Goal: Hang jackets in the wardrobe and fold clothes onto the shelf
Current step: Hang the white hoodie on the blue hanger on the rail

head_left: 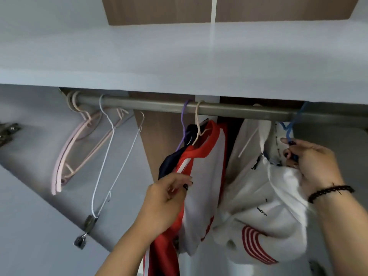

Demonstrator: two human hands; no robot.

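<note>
Two raised hands: left hand (pixel 166 200) grip pinching red-and-white jacket (pixel 201 176), right hand (pixel 310 162) grip around blue hanger (pixel 288 130).

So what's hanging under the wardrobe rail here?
Under the rail: empty pink hangers, a white wire hanger, a red-and-white jacket, and a white jacket on a blue hanger. A dark garment is mostly covered.

Both forearms raised. Left hand (pixel 166 198) held with fingers curled, palm turned inward. Right hand (pixel 312 160) lifted higher, fingertips pinched together, wrist bent.
</note>
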